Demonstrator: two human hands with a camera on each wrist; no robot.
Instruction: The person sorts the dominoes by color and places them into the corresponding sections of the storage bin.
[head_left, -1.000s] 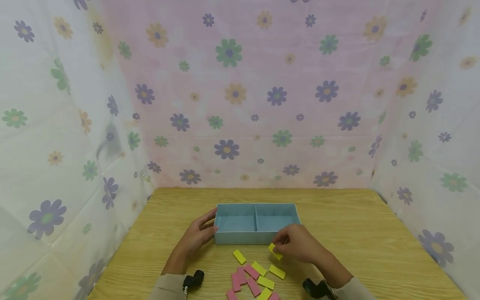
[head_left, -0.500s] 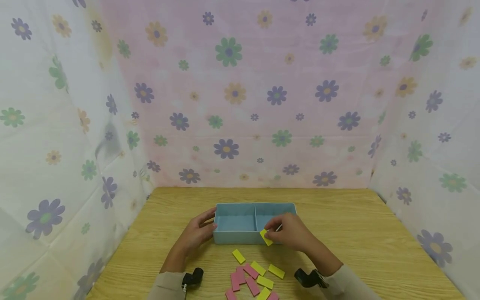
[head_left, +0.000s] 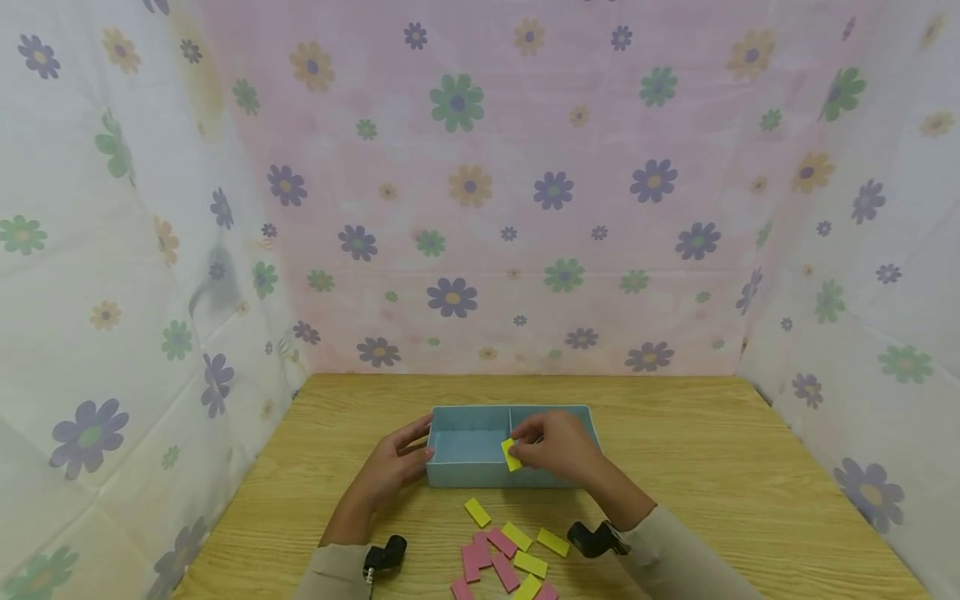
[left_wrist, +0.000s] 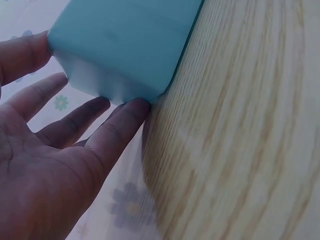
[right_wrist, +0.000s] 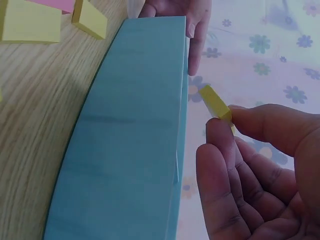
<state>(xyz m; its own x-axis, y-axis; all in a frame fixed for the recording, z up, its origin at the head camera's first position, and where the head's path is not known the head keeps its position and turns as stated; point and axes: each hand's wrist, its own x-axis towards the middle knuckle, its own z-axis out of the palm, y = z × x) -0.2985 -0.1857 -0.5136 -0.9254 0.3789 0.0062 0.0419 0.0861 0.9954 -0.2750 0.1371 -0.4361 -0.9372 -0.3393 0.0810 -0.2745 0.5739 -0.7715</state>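
A pale blue two-compartment box (head_left: pixel 467 476) stands on the wooden table. My left hand (head_left: pixel 395 461) rests at its left end; in the left wrist view its spread, fairly straight fingers (left_wrist: pixel 120 125) touch the end wall. My right hand (head_left: pixel 558 446) pinches a yellow rectangular block (head_left: pixel 511 455) between thumb and fingertips. That block overlaps the front wall near the divider in the head view, and the right wrist view has it above the rim. Several more yellow blocks (head_left: pixel 477 512) and pink blocks (head_left: pixel 506 572) lie loose in front of the box.
Flowered cloth (head_left: pixel 510 208) hangs behind the table (head_left: pixel 675 433) and along both sides. A black wrist camera (head_left: pixel 386 553) sits on the left wrist, another black camera (head_left: pixel 592 540) on the right. The left compartment's floor (head_left: pixel 471 446) is visible.
My right hand has lifted the yellow block off the table and carried it left and away from me, up over the box's front wall. My left hand stays at the box.
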